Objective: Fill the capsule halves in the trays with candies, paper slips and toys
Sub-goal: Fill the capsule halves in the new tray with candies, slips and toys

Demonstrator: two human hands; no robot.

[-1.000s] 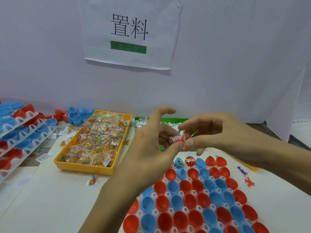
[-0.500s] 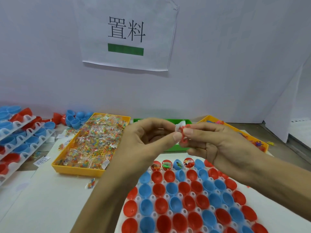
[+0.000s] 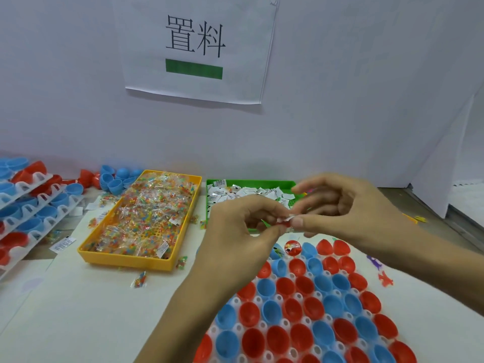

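Early in the task, by the look of it. Only a few capsule halves at the far edge of the white plastic tray (image 3: pixel 237 328) hold anything: one red half (image 3: pixel 292 248) with a printed slip and a bit of toy inside, perhaps one or two beside it, partly hidden behind the left hand (image 3: pixel 235 231). All remaining red and blue plastic capsule halves (image 3: pixel 303 315) nearer the camera empty. Plenty left to fill.

Held above the tray's far edge, both hands meeting at the fingertips: left hand pinching a small red toy piece with a white paper slip (image 3: pixel 287 220), right hand (image 3: pixel 348 208) pinching the same bundle from the other side, other fingers loosely curled.

Supplies well stocked: yellow plastic bin (image 3: pixel 125 258) heaped with clear packets of coloured candies, green plastic bin (image 3: pixel 210 203) of white paper slips just beside it. Loose candy packets scattered around the yellow bin, small toys (image 3: pixel 385 279) lying right of the tray.

Pale tabletop (image 3: pixel 65 310). More trays of capsule halves (image 3: pixel 28 205) stacked at far left. White partition behind, bearing a paper sign (image 3: pixel 196 48) with black characters and a green bar.
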